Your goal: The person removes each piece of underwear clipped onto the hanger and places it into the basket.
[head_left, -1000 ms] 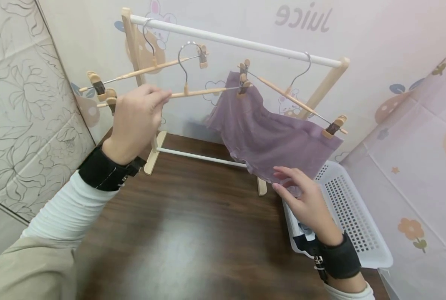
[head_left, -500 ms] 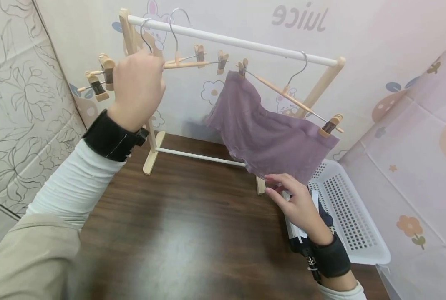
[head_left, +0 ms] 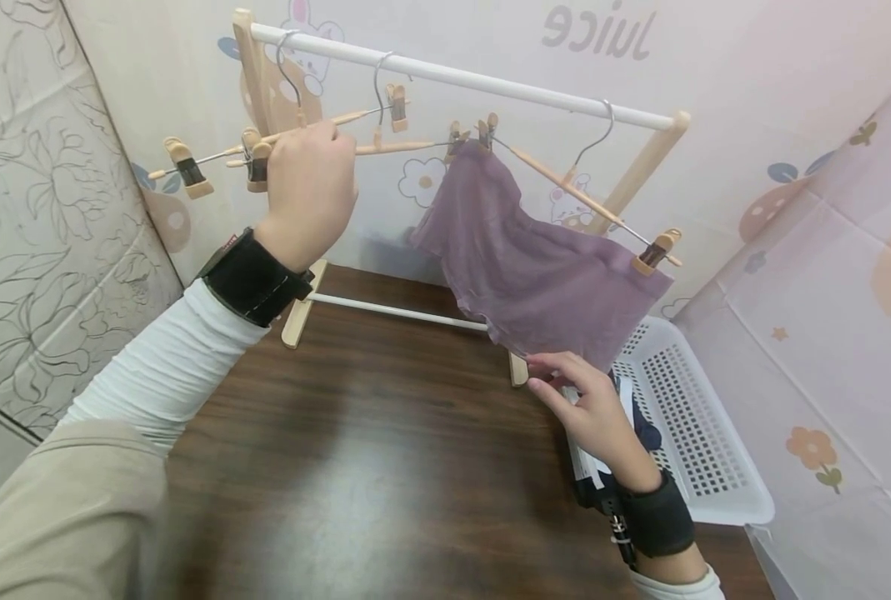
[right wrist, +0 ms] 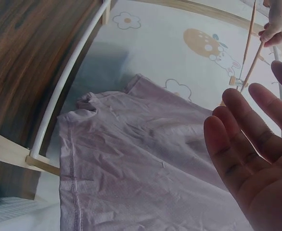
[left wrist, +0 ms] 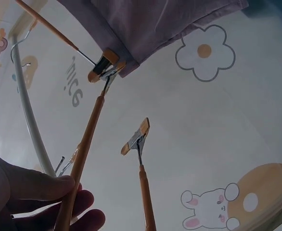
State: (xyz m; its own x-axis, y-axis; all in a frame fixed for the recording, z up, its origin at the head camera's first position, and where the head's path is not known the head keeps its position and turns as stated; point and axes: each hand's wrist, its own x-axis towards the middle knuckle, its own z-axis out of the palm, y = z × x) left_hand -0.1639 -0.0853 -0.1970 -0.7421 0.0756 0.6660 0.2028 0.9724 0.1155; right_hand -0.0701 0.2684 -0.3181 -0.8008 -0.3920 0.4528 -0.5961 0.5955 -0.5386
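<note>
My left hand (head_left: 313,187) grips the wooden bar of a clip hanger (head_left: 396,149), thumb on one side and fingers on the other in the left wrist view. This hanger's hook meets the white rail (head_left: 483,81); whether it sits over it I cannot tell. Its right clip is close to the top corner of a purple garment (head_left: 543,267), which hangs by two clips from another hanger (head_left: 565,183) on the right. Below the garment's lower edge, my right hand (head_left: 591,408) has loosely bent fingers, with nothing between them in the right wrist view (right wrist: 261,159).
A third clip hanger (head_left: 340,119) hangs at the rack's left end, behind my left hand. The wooden rack post (head_left: 643,167) slants on the right. A white perforated basket (head_left: 715,433) with dark and white items stands beside my right wrist on the brown table (head_left: 355,467).
My left hand first lifted the hanger, raising its hook above the rail, then brought it down and rightward so the hook meets the rail. My right hand shifted slightly left and down.
</note>
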